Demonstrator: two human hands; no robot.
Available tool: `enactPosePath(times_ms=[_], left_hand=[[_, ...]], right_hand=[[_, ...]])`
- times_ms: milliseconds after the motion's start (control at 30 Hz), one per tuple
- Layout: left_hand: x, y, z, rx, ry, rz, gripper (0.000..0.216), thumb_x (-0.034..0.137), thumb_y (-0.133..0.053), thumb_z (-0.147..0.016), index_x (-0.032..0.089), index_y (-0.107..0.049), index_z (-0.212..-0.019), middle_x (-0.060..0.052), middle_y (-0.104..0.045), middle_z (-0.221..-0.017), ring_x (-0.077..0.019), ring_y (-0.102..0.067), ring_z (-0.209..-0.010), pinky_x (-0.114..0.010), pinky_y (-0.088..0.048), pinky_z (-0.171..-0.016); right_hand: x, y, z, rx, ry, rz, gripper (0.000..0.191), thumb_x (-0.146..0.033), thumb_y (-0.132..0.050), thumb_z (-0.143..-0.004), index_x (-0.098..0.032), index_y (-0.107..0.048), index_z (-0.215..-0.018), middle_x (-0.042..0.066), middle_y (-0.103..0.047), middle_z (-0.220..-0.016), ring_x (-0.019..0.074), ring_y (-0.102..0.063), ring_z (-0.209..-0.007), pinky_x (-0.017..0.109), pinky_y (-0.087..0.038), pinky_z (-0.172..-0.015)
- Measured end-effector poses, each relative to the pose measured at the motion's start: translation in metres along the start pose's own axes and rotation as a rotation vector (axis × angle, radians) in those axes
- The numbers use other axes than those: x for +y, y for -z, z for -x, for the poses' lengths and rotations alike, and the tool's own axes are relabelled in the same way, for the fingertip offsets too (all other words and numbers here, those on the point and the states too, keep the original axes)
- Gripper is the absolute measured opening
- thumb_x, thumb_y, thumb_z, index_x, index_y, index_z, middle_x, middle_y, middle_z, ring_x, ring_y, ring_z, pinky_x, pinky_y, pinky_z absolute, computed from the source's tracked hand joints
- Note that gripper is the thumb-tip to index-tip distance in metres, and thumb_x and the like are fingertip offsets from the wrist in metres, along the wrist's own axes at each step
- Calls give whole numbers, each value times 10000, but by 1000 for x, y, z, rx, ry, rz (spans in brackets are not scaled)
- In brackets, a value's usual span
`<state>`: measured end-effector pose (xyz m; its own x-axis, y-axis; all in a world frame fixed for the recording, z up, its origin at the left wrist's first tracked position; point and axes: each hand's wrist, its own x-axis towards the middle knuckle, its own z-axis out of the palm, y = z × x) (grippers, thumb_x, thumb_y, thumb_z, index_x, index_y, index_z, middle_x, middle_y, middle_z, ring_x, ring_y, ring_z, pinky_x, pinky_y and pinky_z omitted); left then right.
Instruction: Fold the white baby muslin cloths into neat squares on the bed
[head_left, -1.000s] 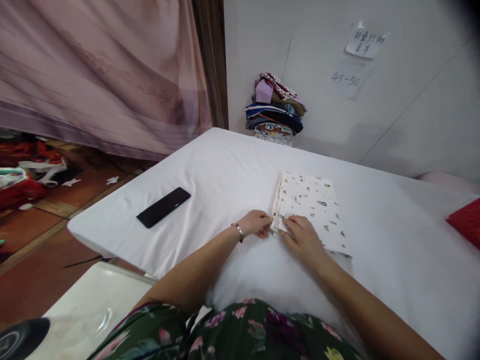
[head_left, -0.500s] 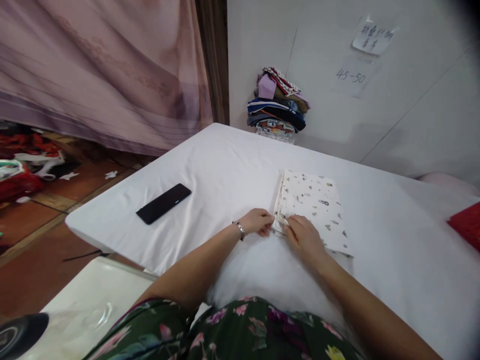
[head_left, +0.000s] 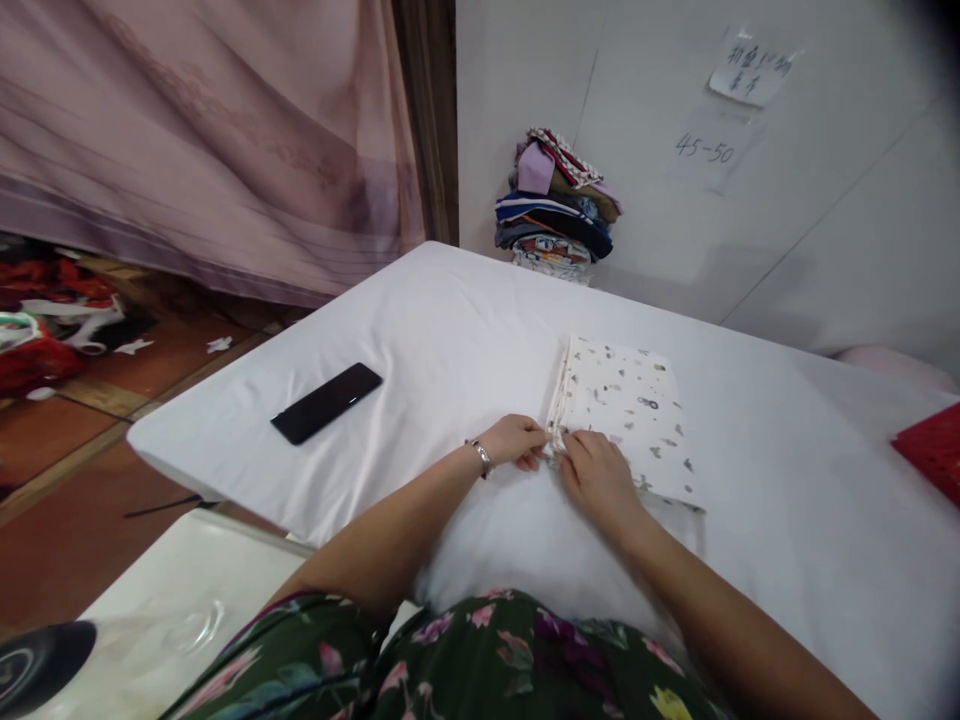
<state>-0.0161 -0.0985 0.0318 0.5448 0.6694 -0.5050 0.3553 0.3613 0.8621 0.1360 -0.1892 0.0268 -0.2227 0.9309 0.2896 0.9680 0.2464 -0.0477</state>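
Note:
A folded white cloth (head_left: 626, 405) with a small scattered print lies flat on the white-covered table (head_left: 465, 340). At its near left corner, my left hand (head_left: 515, 441) pinches the edge between thumb and fingers; a silver bracelet is on that wrist. My right hand (head_left: 598, 475) is closed on the same corner from the right, its fingertips close to those of my left hand. Between the two hands the corner is bunched up. The fingers partly hide it.
A black phone (head_left: 327, 403) rests on the table's left side. Behind the table, folded clothes (head_left: 555, 208) are stacked against the wall. Something red (head_left: 934, 448) sits at the right edge. A pale stool-like surface (head_left: 187, 565) stands at lower left, a pink curtain (head_left: 225, 130) beyond.
My right hand has shifted slightly left, closer to my left hand, at the cloth's corner. My left hand stays in nearly the same place.

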Motion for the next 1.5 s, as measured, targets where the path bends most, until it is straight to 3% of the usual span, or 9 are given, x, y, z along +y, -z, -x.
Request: enactPosePath(times_ms=[267, 567, 700, 867, 1000, 1200, 1333, 1433, 1500], left_hand=[[-5, 1, -3, -18, -26, -10, 124, 228, -634, -741, 124, -567, -750, 5, -624, -606, -86, -575, -460, -196, -471, -465], [-5, 1, -4, -18, -19, -4, 68, 169, -598, -754, 128, -548, -774, 14, -613, -595, -82, -577, -462, -167, -453, -430], [-5, 1, -4, -27, -19, 17, 90, 169, -618, -732, 130, -549, -774, 12, -618, -592, -85, -578, -465, -175, -460, -443], [-2, -1, 0, -20, -2, 105, 60, 144, -607, -728, 129, -550, -736, 23, -594, -550, -72, -553, -456, -179, -462, -457], [0, -3, 2, -15, 31, 186, 92, 156, -622, -720, 135, -532, -720, 28, -586, -520, -64, -534, -437, -177, -449, -458], [1, 1, 5, -112, -28, 280, 186, 255, -665, -708, 118, -562, -780, -5, -637, -646, -59, -545, -461, -183, -442, -470], [-1, 3, 2, -70, -44, 239, 230, 304, -686, -697, 129, -567, -789, -5, -637, -653, -67, -546, -465, -199, -444, -479], [-4, 2, -1, 2, -31, 155, 180, 273, -667, -715, 134, -555, -741, 11, -622, -615, -65, -532, -452, -200, -450, -475], [-6, 0, -3, 12, -37, 130, 139, 240, -640, -734, 134, -551, -726, 14, -616, -604, -67, -531, -448, -197, -451, -464]], right_hand=[[3, 1, -1, -11, -24, -64, 194, -291, -447, -871, -170, -582, -941, 93, -574, -932, 220, -487, -873, 328, -364, -736], [17, 5, -9, 11, -180, -350, 279, -313, -424, -872, -204, -403, -617, 2, -484, -680, 147, -462, -674, 257, -333, -596], [15, 3, -8, 129, -243, -415, 260, -316, -371, -902, -205, -425, -674, 0, -477, -690, 140, -453, -649, 257, -348, -600], [0, -4, -1, 72, -60, -225, 191, -285, -402, -890, -174, -554, -919, 73, -567, -903, 200, -496, -864, 313, -383, -746], [-5, -7, 3, 49, -26, -123, 334, -353, -488, -843, -131, -523, -1091, 123, -561, -1013, 247, -487, -937, 356, -396, -770], [5, -2, -5, 91, -169, -335, 115, -283, -474, -833, -187, -537, -830, 44, -565, -824, 184, -517, -778, 292, -404, -676], [23, 14, -6, 172, -322, -535, 179, -314, -478, -833, -199, -464, -696, -20, -478, -671, 128, -443, -590, 242, -352, -528], [32, 29, -5, 176, -242, -485, 147, -286, -455, -854, -196, -482, -741, 3, -509, -753, 141, -472, -675, 255, -375, -601], [31, 35, -6, 57, -124, -382, 92, -235, -442, -858, -192, -518, -832, 34, -546, -863, 160, -501, -780, 266, -386, -657]])
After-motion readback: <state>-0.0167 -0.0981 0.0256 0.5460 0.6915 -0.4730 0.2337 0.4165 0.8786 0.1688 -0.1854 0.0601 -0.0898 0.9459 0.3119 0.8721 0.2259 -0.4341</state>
